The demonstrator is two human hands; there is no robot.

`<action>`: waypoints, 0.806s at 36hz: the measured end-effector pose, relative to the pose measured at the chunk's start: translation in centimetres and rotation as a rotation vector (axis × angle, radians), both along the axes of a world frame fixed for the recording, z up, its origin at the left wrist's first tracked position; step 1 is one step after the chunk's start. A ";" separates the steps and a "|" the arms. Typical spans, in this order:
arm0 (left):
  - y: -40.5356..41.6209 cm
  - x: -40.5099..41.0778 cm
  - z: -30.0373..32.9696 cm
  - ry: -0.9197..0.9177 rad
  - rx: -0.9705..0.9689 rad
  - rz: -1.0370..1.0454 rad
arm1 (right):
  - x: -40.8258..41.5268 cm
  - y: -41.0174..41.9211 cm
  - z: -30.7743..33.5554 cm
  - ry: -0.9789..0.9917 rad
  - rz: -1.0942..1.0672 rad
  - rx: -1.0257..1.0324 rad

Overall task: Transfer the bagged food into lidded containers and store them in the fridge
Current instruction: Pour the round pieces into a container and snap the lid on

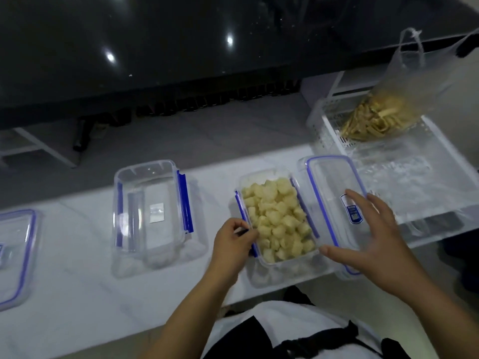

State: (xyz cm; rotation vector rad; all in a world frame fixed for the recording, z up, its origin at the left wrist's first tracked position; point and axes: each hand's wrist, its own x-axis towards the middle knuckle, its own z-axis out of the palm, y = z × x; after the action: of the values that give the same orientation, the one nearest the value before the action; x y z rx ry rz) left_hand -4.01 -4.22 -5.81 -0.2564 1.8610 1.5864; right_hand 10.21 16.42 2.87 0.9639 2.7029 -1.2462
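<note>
A clear filled container (278, 221) was seen on the white counter (77, 294), near its front edge, packed with pale yellow food cubes (277, 216). The left hand (234, 244) was set against the container's left long wall, fingers curled at the blue clip; whether the clip itself was pinched could not be made out. The right hand (373, 234) was spread with fingers straight over a blue-rimmed lid (334, 203) lying just right of the container; actual contact with the lid could not be confirmed, and the lid's near end was hidden under the palm.

An empty container (153, 213) with blue clips was noted well to the left. A second lid (15, 255) was cut off by the left frame edge. At far right, a white slotted basket (326, 125) held a plastic bag (383, 117) of tan strips, its handles standing up; the contents were blurred. Crumpled clear plastic (404, 177) was seen in front of the bag, its form indistinct. The basket's right side was cut off by the frame.
</note>
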 end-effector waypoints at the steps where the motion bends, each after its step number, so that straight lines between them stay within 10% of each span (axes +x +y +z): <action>1: 0.5 -0.9 0.1 0.010 -0.006 -0.014 | 0.1 0.0 -0.1 -0.003 0.001 -0.007; 29: 1.0 -0.9 1.2 -0.064 0.127 -0.075 | 0.3 0.4 -1.1 -0.055 -0.037 -0.088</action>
State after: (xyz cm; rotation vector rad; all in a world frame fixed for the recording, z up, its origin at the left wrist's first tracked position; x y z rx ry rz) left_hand -4.93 -3.26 -4.57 -0.1771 1.6947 1.6190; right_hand 10.54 16.85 1.75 1.0264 2.5770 -1.3128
